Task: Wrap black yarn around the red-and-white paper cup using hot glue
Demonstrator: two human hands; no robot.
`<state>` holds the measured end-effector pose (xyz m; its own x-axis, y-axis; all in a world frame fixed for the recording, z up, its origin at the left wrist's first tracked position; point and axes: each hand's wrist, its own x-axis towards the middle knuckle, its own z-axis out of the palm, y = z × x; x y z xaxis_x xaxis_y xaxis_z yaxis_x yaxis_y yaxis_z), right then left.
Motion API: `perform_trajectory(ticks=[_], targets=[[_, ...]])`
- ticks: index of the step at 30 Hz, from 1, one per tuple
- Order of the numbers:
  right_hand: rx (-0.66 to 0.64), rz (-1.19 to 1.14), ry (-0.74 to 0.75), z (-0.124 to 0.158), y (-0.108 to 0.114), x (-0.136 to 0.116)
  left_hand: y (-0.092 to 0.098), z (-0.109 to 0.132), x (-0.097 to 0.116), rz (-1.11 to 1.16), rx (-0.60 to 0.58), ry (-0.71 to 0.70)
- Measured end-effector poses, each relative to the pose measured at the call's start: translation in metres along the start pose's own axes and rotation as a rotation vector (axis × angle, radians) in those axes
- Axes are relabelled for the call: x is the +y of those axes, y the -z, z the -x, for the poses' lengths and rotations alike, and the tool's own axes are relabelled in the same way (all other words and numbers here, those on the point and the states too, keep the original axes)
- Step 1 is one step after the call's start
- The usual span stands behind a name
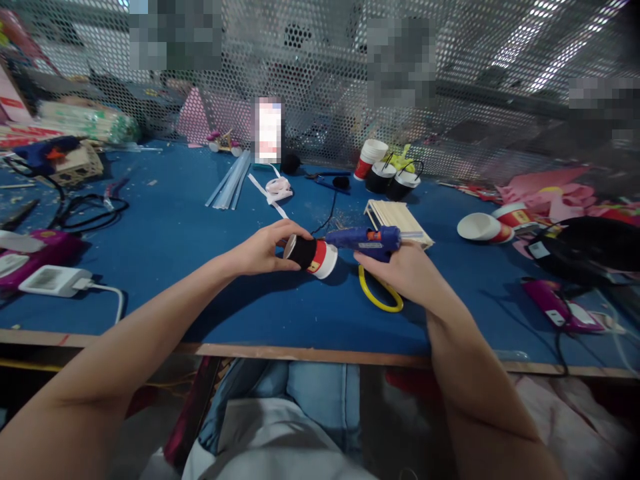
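Observation:
A paper cup (316, 259) lies tilted on its side in my left hand (270, 248), whose fingers close round its black-wrapped end. Red and white show on the rest of the cup. My right hand (407, 267) grips a blue glue gun (363, 241) with a clear glue stick poking from its back. The gun's nozzle points left and comes close to the cup; whether it touches, I cannot tell. Under my right hand are yellow scissor-like handles (377, 297), partly hidden. A small slatted wooden stand (397, 217) sits just behind that hand.
Clear glue sticks (233, 180) and a white ribbon roll (278, 189) lie behind the cup. Farther back stand a phone (269, 130), stacked cups (370, 159) and two black-wrapped cups (381, 177). Purple power strips (563, 307) flank me. A perforated metal screen (330, 87) bounds the back.

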<state>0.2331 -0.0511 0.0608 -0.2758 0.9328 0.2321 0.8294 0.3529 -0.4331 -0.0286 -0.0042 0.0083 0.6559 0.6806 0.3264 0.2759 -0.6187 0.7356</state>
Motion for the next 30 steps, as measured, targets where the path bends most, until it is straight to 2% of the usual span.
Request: perform_trajectory(ticks=[5,13,21,25,30], targets=[[-0.005,-0.016,0.048,0.002,0.003,-0.004,-0.001,-0.001,0.001,0.018,0.032,0.038],[-0.024,0.004,0.128,0.006,0.004,-0.010,-0.004,-0.002,0.000,0.159,0.044,0.257],[-0.037,0.009,0.158,0.008,0.007,-0.014,-0.004,-0.004,0.003,0.213,0.060,0.361],[-0.040,0.017,0.153,0.008,0.006,-0.012,-0.004,-0.003,0.005,0.219,0.063,0.363],[0.007,-0.016,0.112,0.005,0.003,-0.008,-0.005,-0.002,0.000,0.181,0.062,0.267]])
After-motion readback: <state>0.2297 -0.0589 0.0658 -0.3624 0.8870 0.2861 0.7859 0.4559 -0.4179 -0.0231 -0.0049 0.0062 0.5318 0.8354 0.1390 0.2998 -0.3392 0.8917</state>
